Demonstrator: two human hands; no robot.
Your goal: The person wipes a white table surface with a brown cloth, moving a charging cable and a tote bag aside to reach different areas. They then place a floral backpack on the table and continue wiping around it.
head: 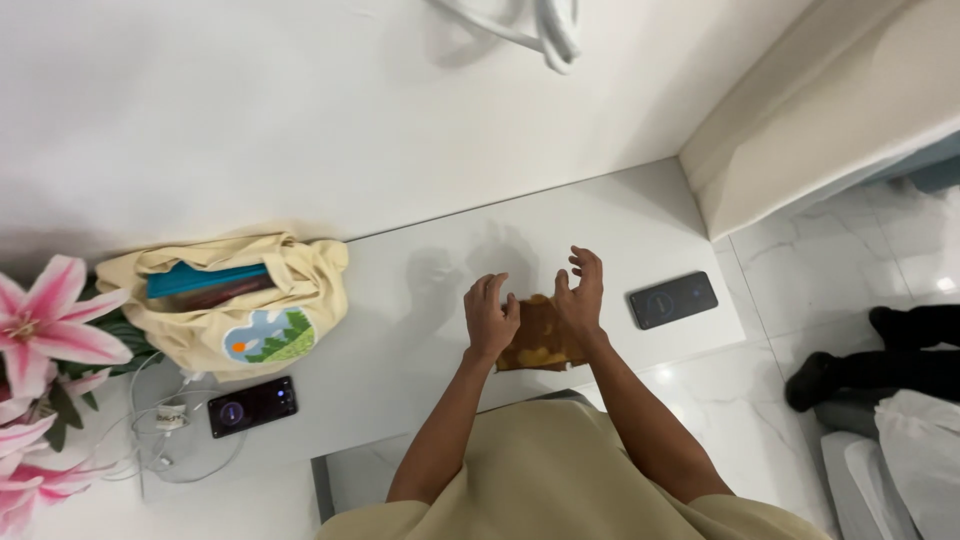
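Lilies (40, 330), pink and waxy-petalled, filled the nine o'clock edge of the view, with a white cable (165, 440) looping loosely beneath them. Just right of the flowers sat a cream canvas tote bag (235, 310), soft and slumped, its mouth open on a teal flat item inside, a round landscape patch on its front. At the bag's six o'clock lay a dark smartphone (252, 406), screen up, on the glossy white counter (420, 290).

Near the counter's front edge, at centre, lay a brown cloth (540, 340) mottled with yellow, crumpled and roughly rectangular. Its long axis seemed to run from six towards twelve o'clock, though the hands hid much of it.

The left hand (490, 318) rested on the cloth's nine o'clock side, fingers curled loosely, not gripping. The right hand (582, 292) lay on its three o'clock side, fingers spread and lifted, released.

At the right hand's three o'clock lay a second dark smartphone (673, 299), a slim rectangle slanted towards two o'clock. Beyond it stretched polished marble floor tile (850, 290).
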